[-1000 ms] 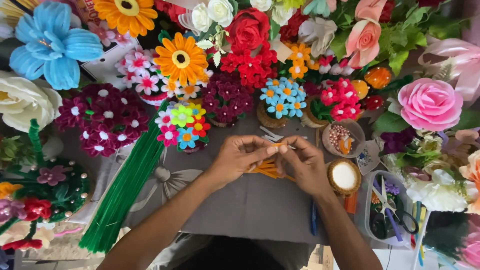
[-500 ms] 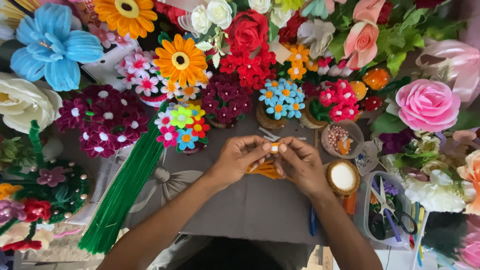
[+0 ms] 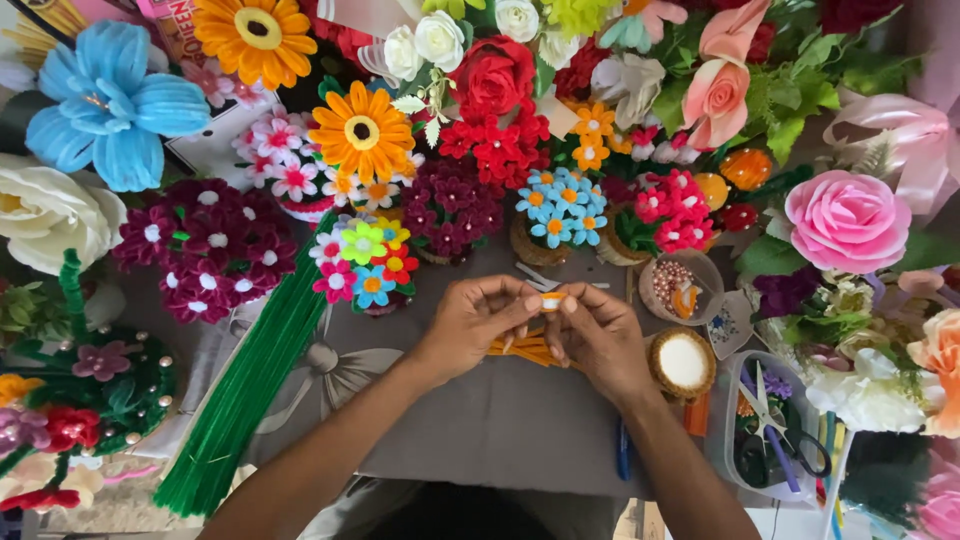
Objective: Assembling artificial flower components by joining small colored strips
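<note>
- Hands are meeting over the middle of the grey surface (image 3: 500, 430), fingertips pressed together around a small orange-and-white piece (image 3: 551, 300).
- Left hand (image 3: 475, 325) is curling its fingers nearly closed, thumb and forefinger pinching the left side of the piece.
- Right hand (image 3: 598, 335) is doing the same from the other side, its fingers bent in tight and gripping the piece's right edge.
- That small piece is sitting just above the surface, between the two sets of fingertips; it is too small to tell its exact form.
- Orange pipe cleaners (image 3: 525, 350) are lying on the surface right under the hands, partly hidden by them.
- A long bundle of green pipe cleaners (image 3: 245, 385) is lying slantwise to the left, well apart from the hands.
- A round pad with a white centre (image 3: 683, 362) is sitting just beside the right hand's wrist.
- A clear tub holding scissors (image 3: 775, 420) is standing further right.
- A small dish of beads (image 3: 678, 287) is resting near the right hand, behind the round pad.
- Handmade flowers are crowding the far edge: a multicoloured little bouquet (image 3: 365, 262) near the left hand, a blue bunch (image 3: 560, 207) beyond the fingertips, an orange daisy (image 3: 362, 130), a red rose (image 3: 492, 75) and a pink rose (image 3: 847, 220).
</note>
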